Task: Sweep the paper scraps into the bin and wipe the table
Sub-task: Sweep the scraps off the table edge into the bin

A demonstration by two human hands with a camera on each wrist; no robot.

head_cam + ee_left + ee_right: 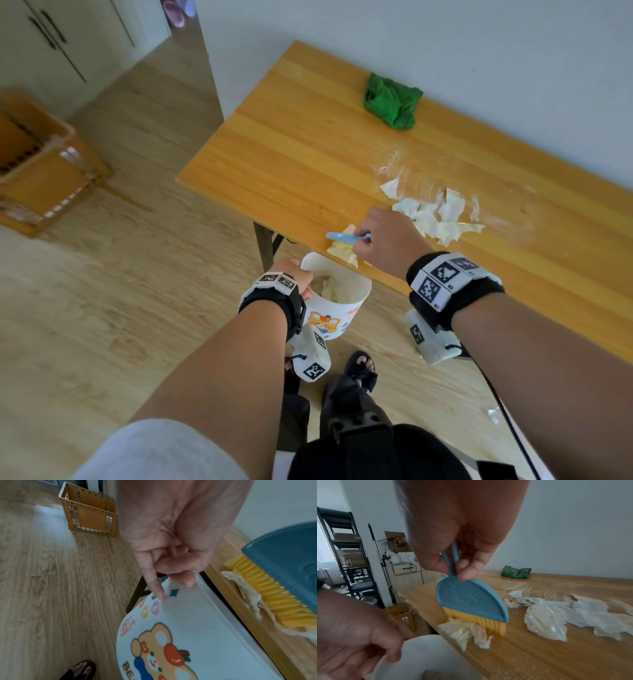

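Note:
My right hand [383,240] grips the handle of a small blue brush [471,600] with yellow bristles [481,623]. The bristles press a crumpled paper scrap [464,631] against the near edge of the wooden table [308,154]. My left hand [294,274] pinches the rim of a white bin [339,301] with a bear print [159,655], held just below that table edge. Some paper lies inside the bin. More torn scraps [438,212] lie on the table to the right of the brush. A green cloth [390,101] sits crumpled near the wall.
White smears [404,168] streak the tabletop by the scraps. A small scrap [493,414] lies on the wooden floor at my right. An orange crate [37,161] stands on the floor at left. My sandalled feet [359,366] are under the bin.

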